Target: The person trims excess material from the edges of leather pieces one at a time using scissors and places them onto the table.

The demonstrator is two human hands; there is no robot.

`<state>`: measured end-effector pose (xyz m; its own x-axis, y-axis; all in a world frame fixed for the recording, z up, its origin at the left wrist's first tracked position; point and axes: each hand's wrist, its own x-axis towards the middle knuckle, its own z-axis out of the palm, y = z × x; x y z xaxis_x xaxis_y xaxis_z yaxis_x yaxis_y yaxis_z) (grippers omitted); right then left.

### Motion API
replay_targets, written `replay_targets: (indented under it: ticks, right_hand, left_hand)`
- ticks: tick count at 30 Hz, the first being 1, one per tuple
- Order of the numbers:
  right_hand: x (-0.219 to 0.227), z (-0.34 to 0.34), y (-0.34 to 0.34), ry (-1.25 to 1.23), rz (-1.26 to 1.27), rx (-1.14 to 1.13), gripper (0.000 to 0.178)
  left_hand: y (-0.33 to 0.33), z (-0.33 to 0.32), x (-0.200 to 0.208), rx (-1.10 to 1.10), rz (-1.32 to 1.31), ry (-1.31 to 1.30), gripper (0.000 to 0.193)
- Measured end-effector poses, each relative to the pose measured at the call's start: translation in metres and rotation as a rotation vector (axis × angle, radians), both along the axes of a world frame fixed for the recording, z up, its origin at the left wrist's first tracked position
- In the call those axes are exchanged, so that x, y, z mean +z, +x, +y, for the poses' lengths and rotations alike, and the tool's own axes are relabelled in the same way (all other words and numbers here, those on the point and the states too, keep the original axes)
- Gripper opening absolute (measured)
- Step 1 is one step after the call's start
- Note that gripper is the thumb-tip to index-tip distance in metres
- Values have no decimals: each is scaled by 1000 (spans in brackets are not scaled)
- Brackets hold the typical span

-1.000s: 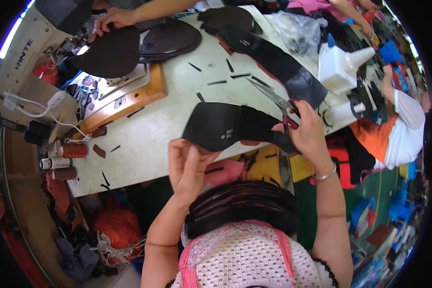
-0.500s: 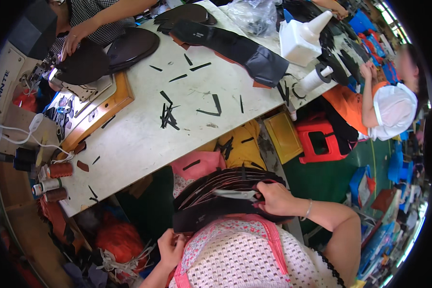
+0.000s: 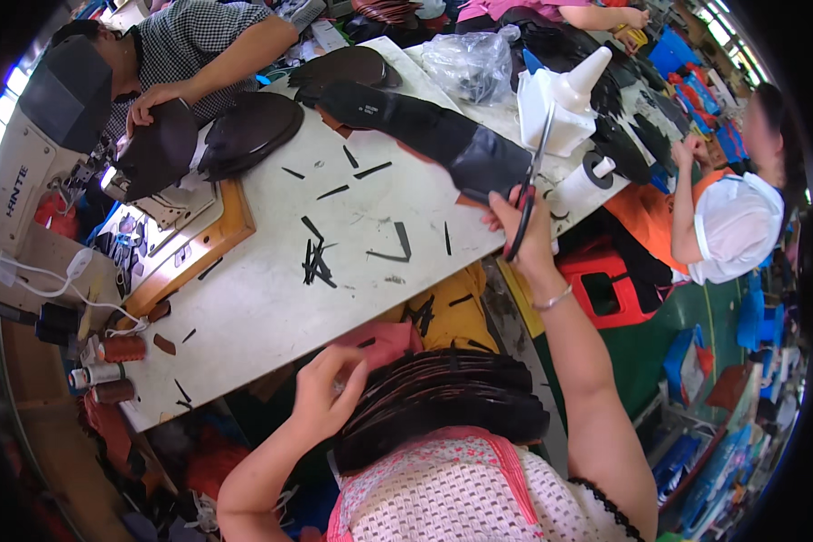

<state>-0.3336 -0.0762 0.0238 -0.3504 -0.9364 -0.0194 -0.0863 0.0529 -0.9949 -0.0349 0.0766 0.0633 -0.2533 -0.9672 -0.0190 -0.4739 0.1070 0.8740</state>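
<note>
My right hand (image 3: 531,237) is over the table's right front edge, closed on scissors (image 3: 520,226) with red and black handles; the blades point up and away. Its fingertips are close to the near end of a long stack of black curved pieces (image 3: 492,167) lying on the table; I cannot tell whether they touch it. My left hand (image 3: 328,390) is raised with bent fingers, thumb apart, and nothing visible in it. Beside it, a thick fanned stack of black leather-like pieces (image 3: 443,397) lies across my lap.
Thin black offcuts (image 3: 316,262) are scattered over the white table (image 3: 262,298). A white squeeze bottle (image 3: 560,113) and a white thread spool (image 3: 587,181) stand at the right. At far left a co-worker's hand (image 3: 149,104) guides dark pieces at a sewing machine (image 3: 27,190). Beyond the right edge is a red stool (image 3: 605,285).
My right hand, with the scissors, has moved from the lap stack forward to the table's edge, and the blades now point up. My left hand has risen from beside my waist to the lap stack's left end.
</note>
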Motion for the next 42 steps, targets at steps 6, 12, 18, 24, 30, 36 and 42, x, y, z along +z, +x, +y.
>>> replay_targets:
  ticks: [6, 12, 18, 24, 30, 36, 42]
  right_hand:
    - [8, 66, 42, 158, -366, 133, 26]
    - [0, 96, -8, 310, 204, 317, 31]
    - [38, 114, -40, -74, 1226, 416, 62]
    - [39, 119, -49, 6, 1414, 299, 59]
    - [42, 113, -47, 22, 1363, 290, 56]
    - [40, 116, -57, 72, 1369, 381, 51]
    - [44, 103, -50, 19, 1425, 425, 48]
  left_hand:
    - [-84, -85, -42, 149, 837, 877, 32]
    - [-101, -83, -73, 35, 938, 730, 28]
    - [-119, -84, -58, 140, 908, 636, 22]
    - [-135, -85, -60, 113, 908, 618, 20]
    - [-140, -88, -58, 110, 938, 651, 18]
    - [-138, -93, -61, 78, 983, 748, 18]
    - [-136, -95, -68, -38, 931, 758, 16]
